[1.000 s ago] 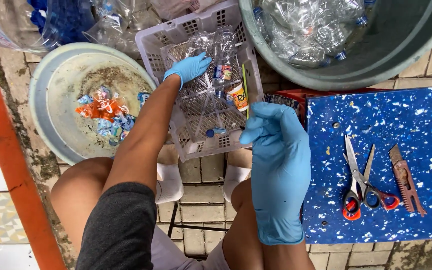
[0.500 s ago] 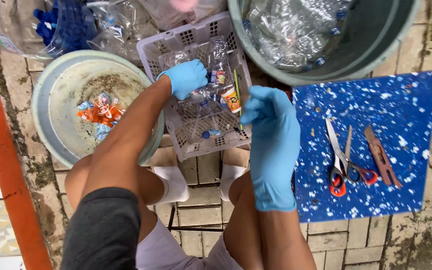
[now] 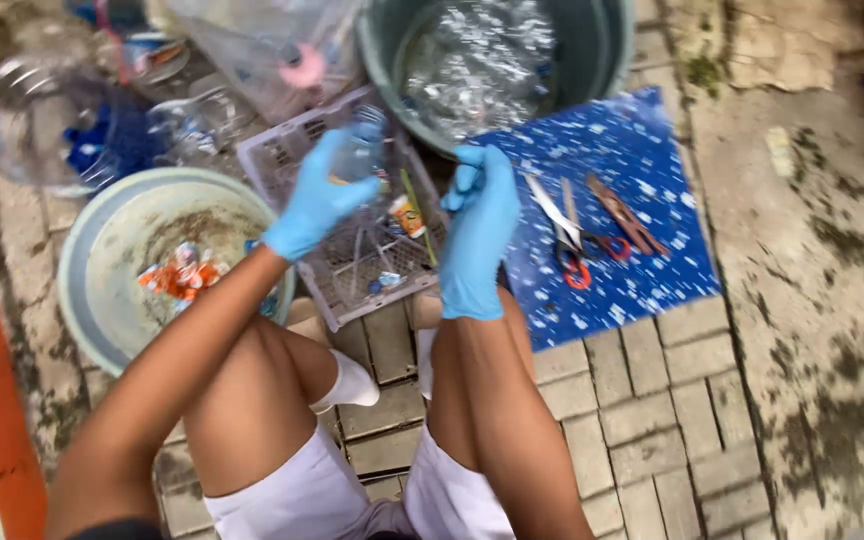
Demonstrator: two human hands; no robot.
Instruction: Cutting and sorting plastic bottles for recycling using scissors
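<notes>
Lifting out of the white plastic basket point(image 3: 347, 235), the left hand point(image 3: 320, 200) is now raising a clear plastic bottle point(image 3: 360, 152) above it, fingers wrapping its middle. Being light, thin-walled and slippery, it is best taken around the body. Beside it, the right hand point(image 3: 477, 225) is hovering half open, holding nothing.

Smooth matt rubber gloves are being worn on both hands; clear glossy plastic bottle point(image 3: 360, 155) is being held over the grey plastic lattice basket point(image 3: 282, 160); rough brick paving point(image 3: 652, 400) is being seen.
</notes>
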